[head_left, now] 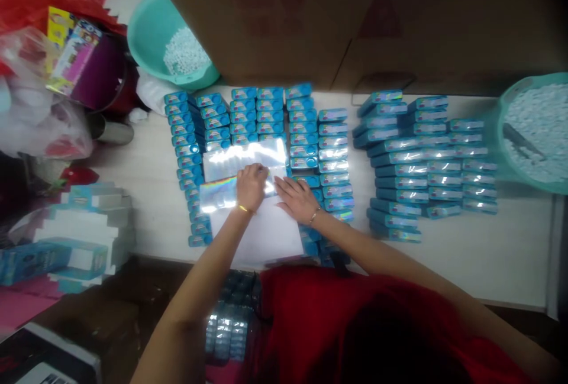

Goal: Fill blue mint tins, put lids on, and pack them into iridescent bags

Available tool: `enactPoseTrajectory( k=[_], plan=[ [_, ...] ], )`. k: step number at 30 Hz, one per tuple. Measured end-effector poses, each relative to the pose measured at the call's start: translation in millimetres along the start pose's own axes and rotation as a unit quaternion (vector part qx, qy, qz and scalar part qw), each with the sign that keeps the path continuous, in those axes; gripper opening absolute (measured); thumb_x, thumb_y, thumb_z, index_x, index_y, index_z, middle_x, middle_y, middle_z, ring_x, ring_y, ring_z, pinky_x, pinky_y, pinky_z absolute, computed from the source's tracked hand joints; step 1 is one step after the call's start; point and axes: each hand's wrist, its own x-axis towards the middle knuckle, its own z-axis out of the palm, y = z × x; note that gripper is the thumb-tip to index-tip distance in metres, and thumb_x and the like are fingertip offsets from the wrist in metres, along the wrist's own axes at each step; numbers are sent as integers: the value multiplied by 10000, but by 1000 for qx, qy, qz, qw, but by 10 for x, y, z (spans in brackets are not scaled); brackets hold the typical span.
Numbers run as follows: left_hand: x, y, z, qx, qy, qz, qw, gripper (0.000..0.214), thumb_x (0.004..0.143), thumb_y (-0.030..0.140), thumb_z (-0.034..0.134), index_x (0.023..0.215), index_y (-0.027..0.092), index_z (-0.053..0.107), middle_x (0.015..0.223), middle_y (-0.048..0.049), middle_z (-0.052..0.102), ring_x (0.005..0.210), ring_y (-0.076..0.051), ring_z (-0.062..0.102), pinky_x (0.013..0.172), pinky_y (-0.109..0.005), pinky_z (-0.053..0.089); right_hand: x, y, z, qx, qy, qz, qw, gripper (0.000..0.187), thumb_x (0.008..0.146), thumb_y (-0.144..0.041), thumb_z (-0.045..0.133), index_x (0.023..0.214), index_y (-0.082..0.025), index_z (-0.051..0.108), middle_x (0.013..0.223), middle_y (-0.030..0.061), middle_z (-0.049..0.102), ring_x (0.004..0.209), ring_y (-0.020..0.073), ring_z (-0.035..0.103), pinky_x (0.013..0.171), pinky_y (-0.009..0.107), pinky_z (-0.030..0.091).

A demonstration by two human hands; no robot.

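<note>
Rows of small blue boxes [266, 118] cover the middle of the white table [444, 248]. On top of them lie shiny holographic sheets [244, 159] and a plain white sheet [266, 233]. My left hand [251, 186] is curled, its fingertips pinching the edge of a holographic sheet. My right hand [296, 197] lies flat with fingers stretched out, pressing on the sheets just beside the left hand. Both wrists wear thin bracelets.
More blue boxes [421, 165] are stacked to the right. A teal basin of white pellets [532, 129] stands far right, another basin [168, 41] at the back left. A big cardboard box [355, 17] stands behind. Folded cartons [80, 230] pile up at left.
</note>
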Motion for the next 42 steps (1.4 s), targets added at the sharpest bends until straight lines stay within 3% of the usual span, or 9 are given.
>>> enactPoseTrajectory(
  k=[9, 15, 19, 23, 25, 27, 30, 34, 42],
  plan=[
    [-76, 58, 35, -30, 29, 8, 999, 166, 901, 196, 455, 927, 188, 618, 1128, -111, 640, 990, -262, 536, 815, -395, 366, -14, 1, 10, 2, 4, 3, 1000, 511, 982, -390, 336, 1420, -136, 409, 1519, 105, 342, 1360, 293, 321, 1053, 478, 262],
    [-440, 282, -450, -166, 117, -11, 979, 93, 893, 238, 507, 847, 184, 568, 884, -70, 663, 856, -201, 589, 790, -355, 409, 37, 8, -60, 80, 3, 18, 997, 462, 965, -361, 396, 1361, -139, 480, 1493, 111, 391, 1351, 292, 336, 1060, 480, 274],
    [-731, 664, -819, -362, 221, -164, 890, 99, 841, 276, 604, 827, 188, 562, 810, -25, 635, 790, -153, 596, 764, -304, 460, -77, -59, -285, 245, 93, 115, 958, 409, 978, -371, 348, 1248, -164, 576, 1402, 123, 500, 1271, 263, 435, 1053, 451, 318],
    [-903, 1151, -822, -561, 203, -283, 751, 184, 757, 295, 698, 784, 177, 559, 763, -8, 637, 732, -131, 606, 732, -275, 490, -567, -194, -634, 503, 105, 252, 820, 613, 957, -583, 208, 1086, -175, 647, 1042, 93, 673, 972, 211, 613, 875, 370, 465],
    [-988, 1402, -702, -613, 173, -311, 706, 201, 725, 293, 725, 764, 173, 569, 730, 0, 638, 707, -120, 600, 718, -256, 488, -902, -242, -789, 572, 71, 286, 765, 569, 888, -658, 362, 964, -180, 661, 848, 51, 676, 809, 187, 623, 779, 329, 488],
    [-1088, 1650, -545, -646, 131, -327, 677, 207, 709, 297, 738, 749, 171, 580, 705, 6, 635, 683, -110, 590, 691, -238, 478, -1237, -249, -901, 588, 74, 307, 745, 451, 794, -634, 566, 820, -190, 641, 728, 17, 641, 716, 168, 594, 729, 305, 484],
    [-1251, 1989, -298, -667, 70, -343, 658, 221, 696, 319, 741, 730, 174, 577, 661, 17, 615, 632, -105, 566, 635, -228, 459, -1680, -173, -960, 557, 108, 320, 758, 365, 790, -553, 624, 712, -198, 588, 655, -8, 583, 649, 144, 539, 688, 284, 459],
    [-1423, 2289, -5, -627, 48, -341, 699, 208, 721, 338, 697, 709, 184, 558, 644, 26, 580, 598, -106, 529, 615, -238, 448, -2080, 8, -845, 475, 95, 315, 816, 337, 840, -492, 573, 679, -196, 556, 623, -23, 532, 610, 130, 483, 627, 258, 403],
    [-1448, 2402, 307, -340, 90, -269, 897, 111, 794, 257, 601, 705, 195, 574, 857, -36, 597, 874, -192, 543, 848, -353, 408, -2220, 268, -545, 252, 30, 252, 934, 294, 900, -368, 442, 707, -195, 581, 629, 7, 576, 633, 154, 516, 664, 269, 344]
  ],
)
